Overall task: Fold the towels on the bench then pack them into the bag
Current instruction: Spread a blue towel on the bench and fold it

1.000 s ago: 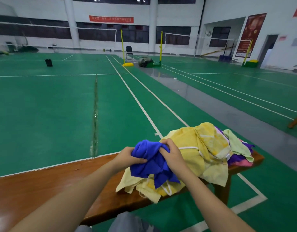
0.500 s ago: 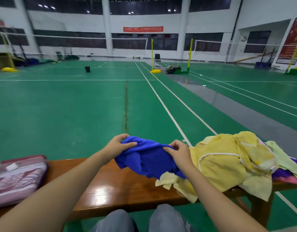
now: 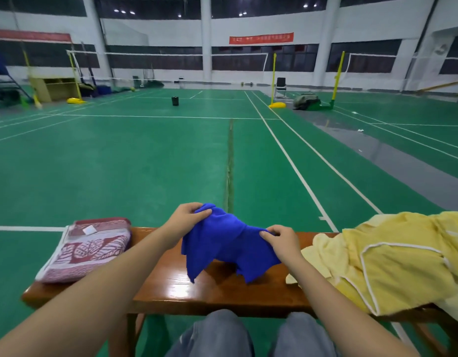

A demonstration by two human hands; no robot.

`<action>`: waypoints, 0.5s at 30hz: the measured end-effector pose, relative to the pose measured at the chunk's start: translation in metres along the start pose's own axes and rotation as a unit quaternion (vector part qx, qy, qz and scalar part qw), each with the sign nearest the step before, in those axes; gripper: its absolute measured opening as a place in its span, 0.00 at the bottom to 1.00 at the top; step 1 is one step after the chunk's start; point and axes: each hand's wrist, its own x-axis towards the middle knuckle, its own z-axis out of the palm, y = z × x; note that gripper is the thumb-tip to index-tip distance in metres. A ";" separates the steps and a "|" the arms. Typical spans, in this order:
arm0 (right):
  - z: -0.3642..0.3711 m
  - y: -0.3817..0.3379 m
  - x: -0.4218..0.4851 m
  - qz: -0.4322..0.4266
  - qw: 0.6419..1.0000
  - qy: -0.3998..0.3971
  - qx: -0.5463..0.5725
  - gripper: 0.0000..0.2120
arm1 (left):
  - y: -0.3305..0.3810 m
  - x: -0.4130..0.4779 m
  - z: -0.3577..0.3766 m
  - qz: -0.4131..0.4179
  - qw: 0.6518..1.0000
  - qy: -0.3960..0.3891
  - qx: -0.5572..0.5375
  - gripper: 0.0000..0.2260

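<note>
A crumpled blue towel (image 3: 224, 246) hangs between both hands just above the wooden bench (image 3: 210, 292). My left hand (image 3: 188, 215) pinches its far left edge. My right hand (image 3: 280, 239) pinches its right edge. The towel's lower corners droop onto the bench top. To the right a heap of yellow towels (image 3: 393, 264) lies loose on the bench. At the left end rests a folded red and white patterned towel (image 3: 87, 249). No bag is in view.
The bench stands on a green badminton court; my knees (image 3: 251, 336) are tucked under its near edge. Net posts, a chair (image 3: 280, 86), a black bin (image 3: 174, 100) and a dark bag-like heap (image 3: 306, 101) stand far across the floor.
Both hands have carried the blue towel left, off the yellow heap, to the middle of the bench and pulled it wider. My view has swung left, revealing the folded red towel.
</note>
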 end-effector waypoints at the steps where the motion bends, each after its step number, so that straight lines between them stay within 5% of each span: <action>1: 0.003 0.000 -0.002 0.006 1.000 -0.003 0.007 0.03 | -0.001 -0.001 0.002 -0.002 1.000 -0.008 -0.014 0.06; 9: 0.026 -0.017 -0.017 -0.032 0.993 -0.090 0.069 0.24 | -0.001 -0.008 0.019 0.001 0.996 -0.038 -0.075 0.09; 15: 0.034 -0.015 -0.035 -0.192 0.971 -0.132 -0.055 0.43 | 0.002 -0.009 0.018 -0.008 0.995 -0.039 -0.097 0.12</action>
